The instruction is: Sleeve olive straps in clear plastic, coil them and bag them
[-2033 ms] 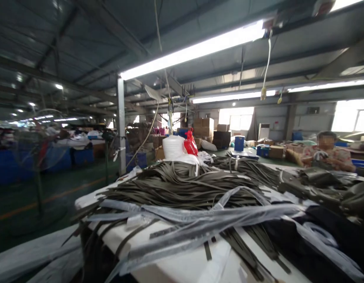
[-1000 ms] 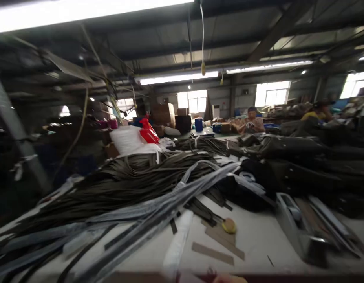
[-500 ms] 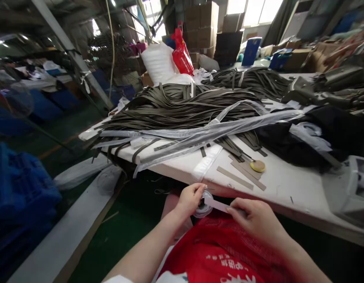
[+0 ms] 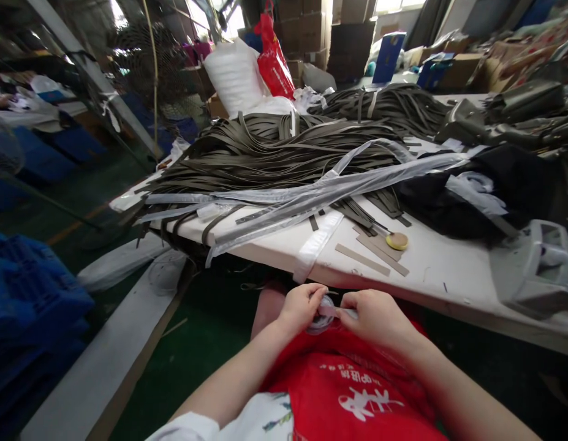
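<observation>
My left hand [image 4: 303,308] pinches the edge of a roll of whitish translucent tape [image 4: 318,326], just in front of the table edge and above my red apron [image 4: 352,392]. A short pale strip [image 4: 328,311] runs from the roll toward my right hand [image 4: 374,315], whose closed fingers grip its end. The two hands are close together, with the roll partly hidden by the left fingers. Above them, a wide white band [image 4: 314,248] hangs over the table edge.
Dark flat straps [image 4: 265,156] lie in a large heap on the white table [image 4: 431,275], crossed by long translucent strips [image 4: 311,205]. A yellow-edged round disc [image 4: 396,241], a grey tape dispenser [image 4: 536,269] and black cloth [image 4: 477,202] sit to the right. Blue crates [image 4: 30,294] stand at left.
My right hand has moved left toward my left hand, and the stretch of strip between them is shorter. The camera view has shifted slightly.
</observation>
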Available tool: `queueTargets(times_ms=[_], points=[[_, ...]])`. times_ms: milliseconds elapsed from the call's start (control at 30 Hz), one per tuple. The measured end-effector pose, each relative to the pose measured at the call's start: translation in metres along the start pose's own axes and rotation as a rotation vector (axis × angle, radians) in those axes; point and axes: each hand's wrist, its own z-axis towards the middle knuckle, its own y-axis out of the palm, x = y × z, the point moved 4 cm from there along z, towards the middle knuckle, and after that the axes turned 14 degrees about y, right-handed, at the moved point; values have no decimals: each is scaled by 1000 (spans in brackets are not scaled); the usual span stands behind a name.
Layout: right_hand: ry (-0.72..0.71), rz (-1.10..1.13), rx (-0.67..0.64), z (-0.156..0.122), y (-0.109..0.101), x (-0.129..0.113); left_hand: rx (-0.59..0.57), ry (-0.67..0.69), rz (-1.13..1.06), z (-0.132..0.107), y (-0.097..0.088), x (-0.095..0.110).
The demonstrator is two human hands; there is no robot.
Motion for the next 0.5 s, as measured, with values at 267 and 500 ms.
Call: queueTargets(times_ms=[267,500], points=[[-66,-71,-13,2,30,-8,-53,-134,-317,-6,25,-8],[-15,9,5,3,25,11,19,-104,-257,-8,17,-20]])
